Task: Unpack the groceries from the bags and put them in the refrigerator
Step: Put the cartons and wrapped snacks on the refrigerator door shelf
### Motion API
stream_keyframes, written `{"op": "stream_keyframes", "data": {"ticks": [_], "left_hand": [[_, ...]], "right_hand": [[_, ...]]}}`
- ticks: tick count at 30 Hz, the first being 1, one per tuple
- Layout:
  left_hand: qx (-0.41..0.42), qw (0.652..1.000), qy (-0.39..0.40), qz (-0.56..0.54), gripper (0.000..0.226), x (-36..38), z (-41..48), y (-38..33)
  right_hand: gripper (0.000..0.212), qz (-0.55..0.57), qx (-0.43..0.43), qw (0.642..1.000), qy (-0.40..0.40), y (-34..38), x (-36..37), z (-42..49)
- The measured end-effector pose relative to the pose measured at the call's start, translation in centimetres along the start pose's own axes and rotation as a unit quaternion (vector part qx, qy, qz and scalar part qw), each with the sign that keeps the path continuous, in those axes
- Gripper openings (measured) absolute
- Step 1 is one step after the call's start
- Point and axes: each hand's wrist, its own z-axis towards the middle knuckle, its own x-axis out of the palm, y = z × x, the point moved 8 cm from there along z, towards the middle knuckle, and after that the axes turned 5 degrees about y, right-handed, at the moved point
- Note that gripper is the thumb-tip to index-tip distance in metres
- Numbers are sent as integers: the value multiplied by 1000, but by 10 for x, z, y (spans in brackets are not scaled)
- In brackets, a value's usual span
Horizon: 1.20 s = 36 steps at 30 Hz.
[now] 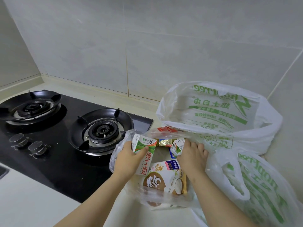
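Left hand (127,157) grips a green-and-white milk carton (144,154), right hand (192,155) closes on a smaller carton (176,147); thin clear plastic bag (118,154) may snag, spilling groceries off the bench's front edge.

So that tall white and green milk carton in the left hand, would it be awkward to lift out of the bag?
Probably not. The tall white and green milk carton keeps crisp, square edges under the left hand, so it is likely stiff. If full, it may feel heavy for its size. Being tall and narrow, it could tip when set upright.
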Motion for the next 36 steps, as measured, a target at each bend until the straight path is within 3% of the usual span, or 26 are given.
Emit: {"op": "stream_keyframes", "data": {"ticks": [3,8,12,14,17,19,22,25,28,32,36], "left_hand": [[-3,1000,-6,-3,26,-3,-1,2],[-6,1000,-14,-18,28,-4,-1,2],[17,998,-19,-50,22,-7,-6,-8],[28,996,-26,-79,17,-11,-8,-14],[26,987,-20,-158,19,-16,-9,-19],[-5,976,3,-217,27,-14,-6,-15],[-53,960,61,-267,39,-8,-7,-14],[-58,951,133,-273,24,4,-16,-24],[-66,946,177,-263,25,18,-25,-26],[-85,948,176,-253,27,23,-28,-20],[-104,946,174,-253,22,26,-31,-20]], "right_hand": [[40,38,9,999,15,-1,-2,4],[45,97,-46,993,-48,5,-18,-10],[51,243,-122,956,-111,12,-47,-22],[42,425,-138,893,-50,18,-51,-24],[25,702,-82,702,87,27,-40,-30],[24,773,9,617,150,28,-22,-33],[43,804,112,544,212,32,8,-38],[44,814,128,507,253,43,23,-46],[44,816,125,474,306,54,33,-55],[49,813,130,485,296,51,42,-57],[58,820,74,494,279,51,29,-59]]}}
